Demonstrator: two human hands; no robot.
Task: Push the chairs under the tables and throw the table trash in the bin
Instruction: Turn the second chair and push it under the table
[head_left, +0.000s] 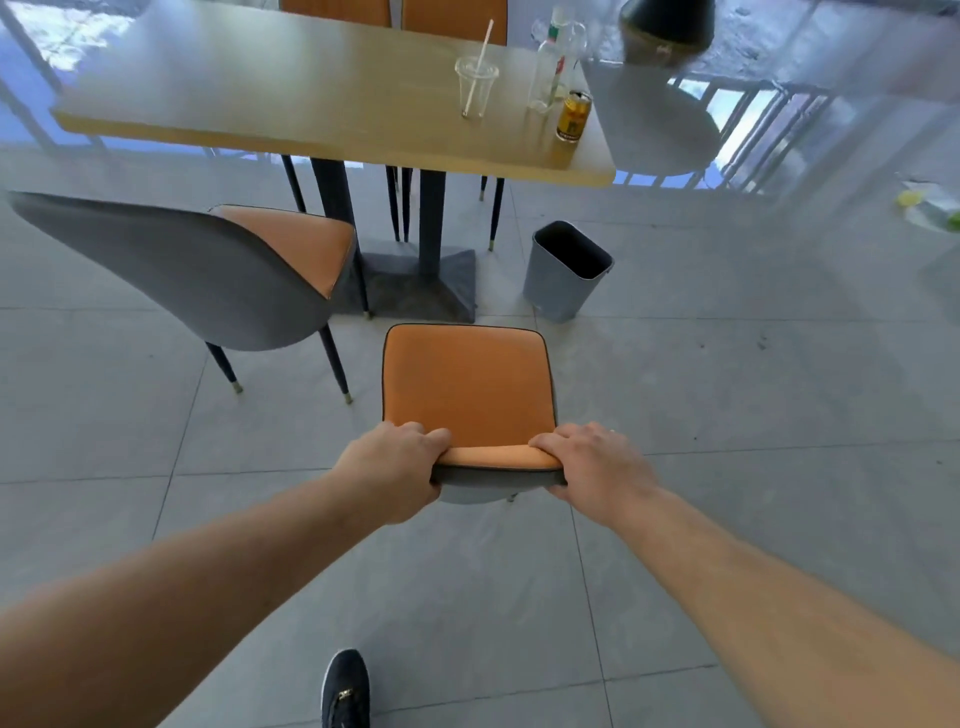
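Note:
An orange-seated chair (465, 387) with a grey back stands on the floor in front of the wooden table (270, 98), its seat outside the table edge. My left hand (395, 465) and my right hand (592, 462) both grip the top of its backrest. A second chair (197, 270) stands to the left, angled, also out from the table. On the table's right end stand a clear plastic cup with a straw (475, 85), a clear bottle (550, 62) and a yellow can (573, 117). A grey bin (563, 273) stands on the floor beside the table's base.
Two more orange chairs (395, 10) sit tucked in at the table's far side. The table's dark pedestal base (415, 280) lies just ahead of the held chair. A glass wall and railing run along the right. My dark shoe (345, 688) shows at the bottom.

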